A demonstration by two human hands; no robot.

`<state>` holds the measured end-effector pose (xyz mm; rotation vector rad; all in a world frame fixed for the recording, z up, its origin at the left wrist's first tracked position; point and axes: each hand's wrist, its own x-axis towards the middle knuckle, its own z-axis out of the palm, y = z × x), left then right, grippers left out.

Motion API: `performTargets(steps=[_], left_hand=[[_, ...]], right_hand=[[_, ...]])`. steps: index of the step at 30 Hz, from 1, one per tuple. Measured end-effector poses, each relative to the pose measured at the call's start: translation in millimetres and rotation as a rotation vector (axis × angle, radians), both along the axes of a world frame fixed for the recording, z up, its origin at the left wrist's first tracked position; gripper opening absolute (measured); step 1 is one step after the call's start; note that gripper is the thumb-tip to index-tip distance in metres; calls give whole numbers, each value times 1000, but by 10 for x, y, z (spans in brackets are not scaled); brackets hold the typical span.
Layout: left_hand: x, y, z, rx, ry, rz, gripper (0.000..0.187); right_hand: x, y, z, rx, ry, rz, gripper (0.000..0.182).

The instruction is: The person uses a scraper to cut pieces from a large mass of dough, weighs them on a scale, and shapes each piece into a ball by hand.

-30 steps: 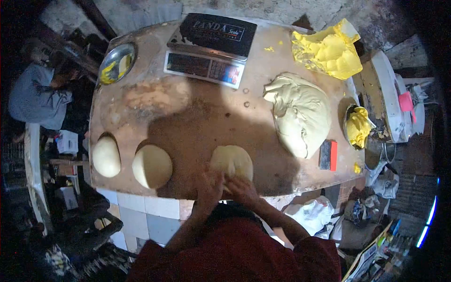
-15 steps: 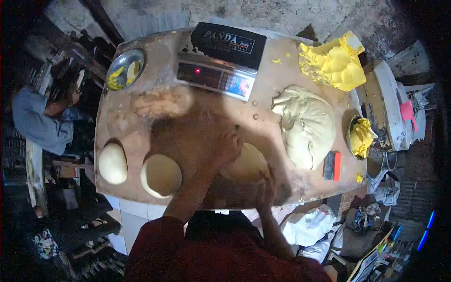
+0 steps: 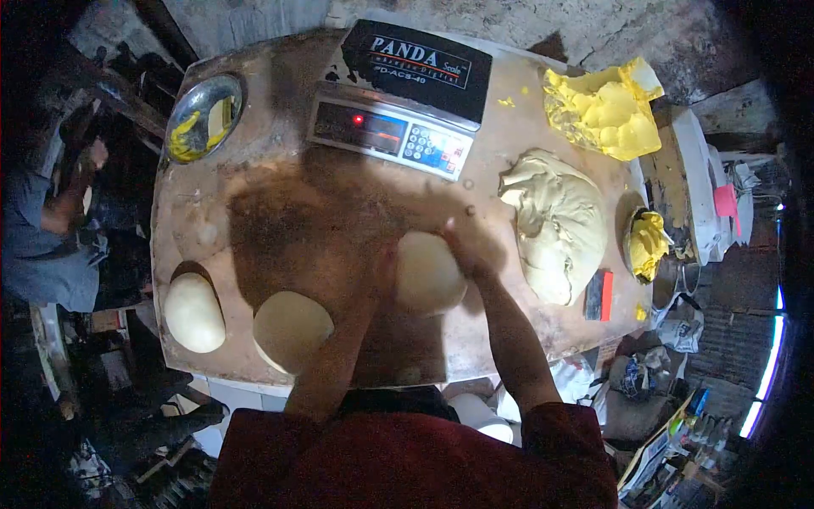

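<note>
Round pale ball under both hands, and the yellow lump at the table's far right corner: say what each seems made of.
Round pale ball: soft matte dough, judging by its smooth domed surface. Yellow lump: probably butter or margarine, glossy and creased, on clear wrapping.

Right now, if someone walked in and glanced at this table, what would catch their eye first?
Probably the bright yellow lump at the far right corner, then the big pale dough mass just in front of it. In the middle, the left hand and right hand press on a round dough ball, with two more balls near the left front edge and a black scale at the back.
</note>
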<state>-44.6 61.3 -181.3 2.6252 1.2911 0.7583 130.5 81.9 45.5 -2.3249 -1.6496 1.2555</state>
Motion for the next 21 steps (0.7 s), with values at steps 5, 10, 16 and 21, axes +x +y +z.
performTargets(steps=[5, 10, 16, 21], left_hand=[[-142, -1786, -174, -427, -168, 233, 37], [328, -2115, 354, -740, -178, 97, 40], [936, -924, 1321, -1092, -567, 94, 40], [390, 24, 1075, -807, -608, 234, 36]], right_hand=[[96, -622, -731, 59, 316, 551, 59], [547, -1231, -394, -275, 340, 298, 45], [1166, -1980, -944, 568, 700, -108, 47], [375, -1748, -510, 496, 966, -772, 70]])
